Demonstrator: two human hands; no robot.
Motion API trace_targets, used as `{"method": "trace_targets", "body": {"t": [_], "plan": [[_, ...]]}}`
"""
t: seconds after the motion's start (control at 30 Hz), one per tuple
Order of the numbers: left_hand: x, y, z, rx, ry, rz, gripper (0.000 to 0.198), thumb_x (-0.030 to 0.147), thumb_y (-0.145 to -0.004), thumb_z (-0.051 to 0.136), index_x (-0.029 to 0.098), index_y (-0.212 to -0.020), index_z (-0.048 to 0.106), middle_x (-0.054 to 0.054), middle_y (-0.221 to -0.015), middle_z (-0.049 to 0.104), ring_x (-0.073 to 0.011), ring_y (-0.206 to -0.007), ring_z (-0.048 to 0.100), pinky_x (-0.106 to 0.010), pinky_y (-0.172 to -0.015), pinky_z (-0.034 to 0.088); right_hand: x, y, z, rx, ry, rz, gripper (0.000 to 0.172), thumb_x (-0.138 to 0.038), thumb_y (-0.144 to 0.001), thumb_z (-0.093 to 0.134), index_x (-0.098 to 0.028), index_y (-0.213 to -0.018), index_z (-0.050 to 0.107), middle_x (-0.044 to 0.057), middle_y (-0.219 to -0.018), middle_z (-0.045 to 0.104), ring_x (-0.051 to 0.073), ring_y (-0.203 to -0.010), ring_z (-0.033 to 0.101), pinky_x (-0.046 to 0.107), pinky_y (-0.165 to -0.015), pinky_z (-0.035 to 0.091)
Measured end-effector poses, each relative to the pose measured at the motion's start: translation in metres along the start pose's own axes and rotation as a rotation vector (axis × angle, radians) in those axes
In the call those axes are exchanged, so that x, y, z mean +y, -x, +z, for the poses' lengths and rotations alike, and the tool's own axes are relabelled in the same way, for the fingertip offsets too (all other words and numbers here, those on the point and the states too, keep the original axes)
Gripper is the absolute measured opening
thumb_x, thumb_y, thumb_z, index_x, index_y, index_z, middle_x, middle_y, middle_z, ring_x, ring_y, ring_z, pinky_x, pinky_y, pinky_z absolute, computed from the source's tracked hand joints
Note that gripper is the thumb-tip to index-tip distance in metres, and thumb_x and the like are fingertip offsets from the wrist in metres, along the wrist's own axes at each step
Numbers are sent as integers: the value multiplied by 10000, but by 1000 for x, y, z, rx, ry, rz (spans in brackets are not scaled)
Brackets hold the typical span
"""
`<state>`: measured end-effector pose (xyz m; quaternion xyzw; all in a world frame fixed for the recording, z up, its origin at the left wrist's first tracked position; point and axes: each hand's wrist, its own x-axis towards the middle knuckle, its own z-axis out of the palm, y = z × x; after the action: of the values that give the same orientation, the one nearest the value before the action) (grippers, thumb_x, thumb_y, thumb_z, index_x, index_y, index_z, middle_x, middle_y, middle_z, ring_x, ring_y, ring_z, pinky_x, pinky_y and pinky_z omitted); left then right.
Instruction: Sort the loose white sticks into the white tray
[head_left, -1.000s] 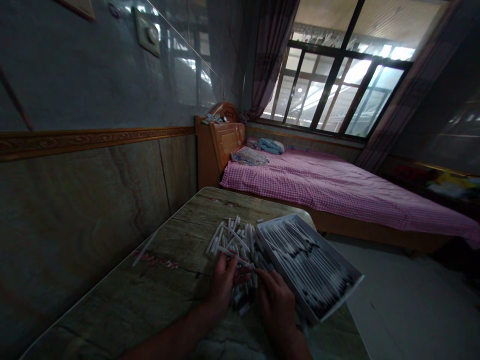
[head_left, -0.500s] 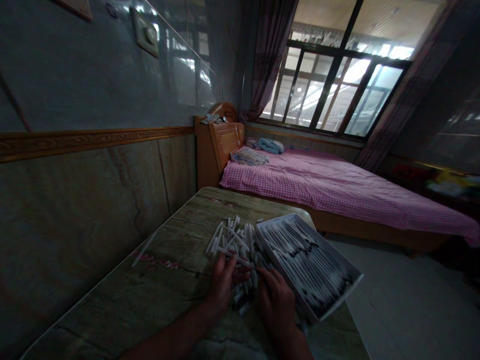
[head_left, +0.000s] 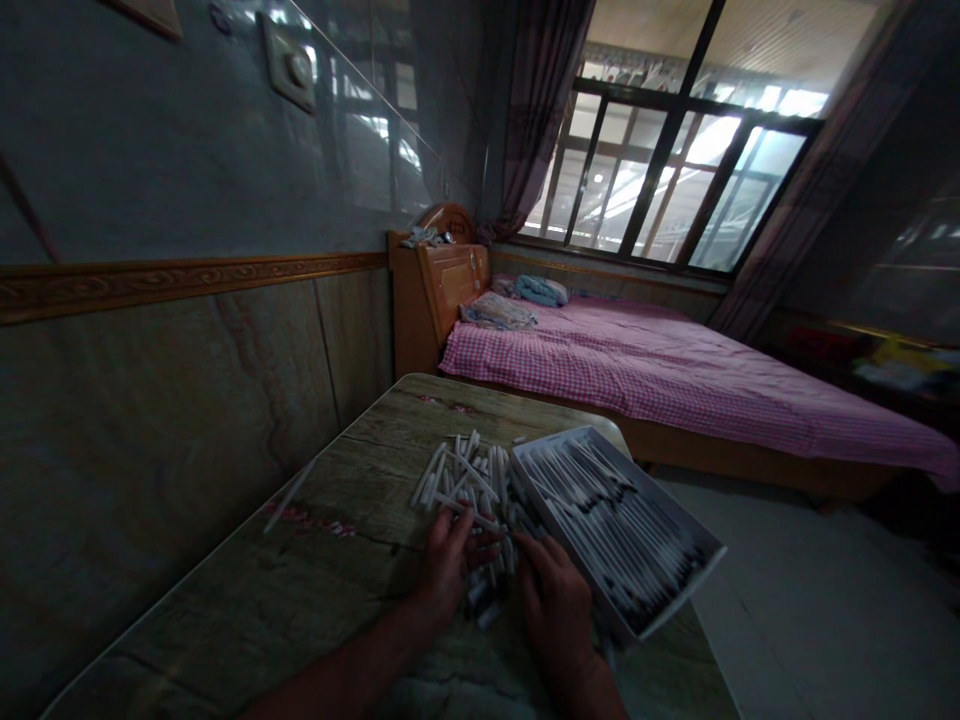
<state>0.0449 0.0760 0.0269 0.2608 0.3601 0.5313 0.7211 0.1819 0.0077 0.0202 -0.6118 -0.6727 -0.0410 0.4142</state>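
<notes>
My left hand (head_left: 444,560) is closed on a slim white pen-like tube (head_left: 480,520), held slanting between thumb and fingers. My right hand (head_left: 553,590) is pinched close to the tube's right end; a small dark piece seems to be at its fingertips, too dim to make out. Beneath and beyond both hands lies a loose pile of white tubes (head_left: 469,470), with some dark small pieces (head_left: 484,600) nearer to me. Beside my right hand sits a shallow white box (head_left: 679,620), filled with rows of white sticks with dark ends (head_left: 615,520).
Everything rests on a wood-patterned table (head_left: 337,590). A single white strip (head_left: 289,497) lies by its left edge, along the tiled wall (head_left: 150,420). Past the table's far edge stands a bed with a pink checked sheet (head_left: 637,360), below a window (head_left: 660,180).
The right hand has shifted very slightly at the end of the tube. The left hand, the pile and the box look the same.
</notes>
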Motion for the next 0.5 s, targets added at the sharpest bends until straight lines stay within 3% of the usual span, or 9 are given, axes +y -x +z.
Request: {"method": "trace_targets", "body": {"t": [0.5], "plan": [[-1,-2,0,16,-10,-3,303,389,-727,726,234,-874,513,-6,-790,696,-199,-666,725,-273,-566,558,3,2,3,-20,19,-15,317,-140,-892,440,-226,-1108,656,44,-851,647,168,-743,632,260,-666,491]]}}
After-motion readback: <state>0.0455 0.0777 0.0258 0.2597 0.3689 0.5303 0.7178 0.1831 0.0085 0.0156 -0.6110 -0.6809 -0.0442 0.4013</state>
